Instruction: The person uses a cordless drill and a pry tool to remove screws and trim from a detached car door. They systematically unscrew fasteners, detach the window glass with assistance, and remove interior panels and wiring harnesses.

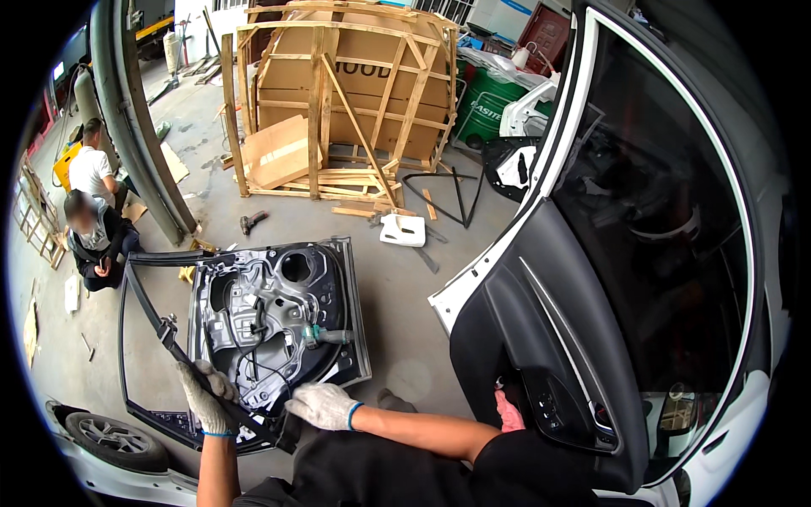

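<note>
A bare car door (279, 296) lies before me, its dark inner metal showing round openings and thin black cables. A long black strip (171, 346) slants across its window frame. My left hand (205, 397), in a white knit glove, is closed round this strip near the door's lower left. To the right, at the door's near edge, my gloved right hand (324, 406) has curled fingers; what they hold, if anything, is hidden. A teal and grey power tool (325, 335) rests on the door panel, beyond the right hand.
An open white car door (566, 313) with black trim stands at my right, a pink cloth (508, 410) in its handle recess. Ahead are a wooden crate (317, 110), a white jug (402, 230) and another power tool (252, 222). Two people crouch at left.
</note>
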`<state>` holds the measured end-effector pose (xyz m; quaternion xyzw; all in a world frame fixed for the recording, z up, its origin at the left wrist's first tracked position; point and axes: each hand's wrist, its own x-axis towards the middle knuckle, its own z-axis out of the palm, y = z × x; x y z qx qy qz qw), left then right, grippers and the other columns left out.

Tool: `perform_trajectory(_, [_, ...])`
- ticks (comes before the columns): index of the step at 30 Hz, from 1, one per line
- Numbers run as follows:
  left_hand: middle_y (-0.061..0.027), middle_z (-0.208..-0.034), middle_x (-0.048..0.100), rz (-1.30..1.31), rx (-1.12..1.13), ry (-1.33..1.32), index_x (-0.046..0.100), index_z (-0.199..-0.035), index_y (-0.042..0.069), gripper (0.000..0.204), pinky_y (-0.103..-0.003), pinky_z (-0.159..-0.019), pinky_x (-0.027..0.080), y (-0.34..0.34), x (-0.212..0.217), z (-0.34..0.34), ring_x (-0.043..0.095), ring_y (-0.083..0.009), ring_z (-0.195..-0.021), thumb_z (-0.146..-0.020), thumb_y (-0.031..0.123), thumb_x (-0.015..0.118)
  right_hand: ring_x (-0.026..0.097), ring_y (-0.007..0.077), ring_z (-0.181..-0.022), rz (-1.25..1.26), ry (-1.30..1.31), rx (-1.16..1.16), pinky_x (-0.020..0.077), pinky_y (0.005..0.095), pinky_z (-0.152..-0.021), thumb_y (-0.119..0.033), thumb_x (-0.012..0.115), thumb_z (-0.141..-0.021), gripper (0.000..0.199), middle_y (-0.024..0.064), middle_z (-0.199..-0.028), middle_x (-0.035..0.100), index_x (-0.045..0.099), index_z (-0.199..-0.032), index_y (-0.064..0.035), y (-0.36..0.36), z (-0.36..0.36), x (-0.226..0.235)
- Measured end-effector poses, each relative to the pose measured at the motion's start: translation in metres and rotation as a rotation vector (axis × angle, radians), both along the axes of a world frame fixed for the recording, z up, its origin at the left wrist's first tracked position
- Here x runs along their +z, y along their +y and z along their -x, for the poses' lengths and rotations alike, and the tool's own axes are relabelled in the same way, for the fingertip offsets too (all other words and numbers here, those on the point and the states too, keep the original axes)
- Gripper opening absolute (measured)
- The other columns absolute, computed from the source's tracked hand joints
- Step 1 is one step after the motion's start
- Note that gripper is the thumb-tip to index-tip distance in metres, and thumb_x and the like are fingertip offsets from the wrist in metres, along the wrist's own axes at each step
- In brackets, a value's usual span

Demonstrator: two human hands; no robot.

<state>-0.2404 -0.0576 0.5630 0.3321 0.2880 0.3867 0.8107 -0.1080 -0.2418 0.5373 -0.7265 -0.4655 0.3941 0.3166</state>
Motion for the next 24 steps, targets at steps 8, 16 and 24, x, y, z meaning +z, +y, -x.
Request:
perform_trajectory(8, [0.0043, -0.055, 0.042, -0.088, 0.093, 0.518, 0.055, -0.084, 0.017, 0.044, -0.025, -0.038, 0.027, 0.032, -0.073, -0.064, 0.037, -0.0086, -0.042, -0.096, 0.06, 0.05, 0.064, 0.0282, -0.071, -0.274, 0.315, 0.01, 0.0507, 0.0408, -0.066, -0.028, 0.06, -0.091, 0.034, 0.0149, -0.077, 0.063, 0.054, -0.106, 0.0017, 0.038, -0.006, -0.015])
perform_trajectory(16, [0.0019, -0.06, 0.044, -0.095, -0.077, 0.847, 0.057, -0.087, 0.008, 0.032, -0.025, -0.042, 0.031, 0.0, -0.13, -0.006, 0.04, -0.0077, -0.048, -0.096, 0.039, 0.053, 0.061, 0.0239, -0.049, -0.255, 0.789, -0.672, 0.0515, 0.0356, -0.051, -0.015, 0.056, -0.089, 0.026, 0.0132, -0.061, 0.062, 0.063, -0.07, 0.0011, 0.022, -0.199, -0.045])
perform_trajectory(24, [0.0029, -0.058, 0.046, 0.25, 0.022, 0.932, 0.055, -0.092, 0.012, 0.034, -0.026, -0.033, 0.028, -0.077, -0.132, 0.023, 0.035, -0.0085, -0.037, -0.097, 0.045, 0.049, 0.054, 0.0447, -0.119, -0.565, -1.042, -1.145, 0.0421, 0.0482, -0.103, -0.025, 0.07, -0.084, 0.064, 0.0301, -0.128, 0.055, 0.043, -0.134, 0.004, 0.046, -0.463, 0.028])
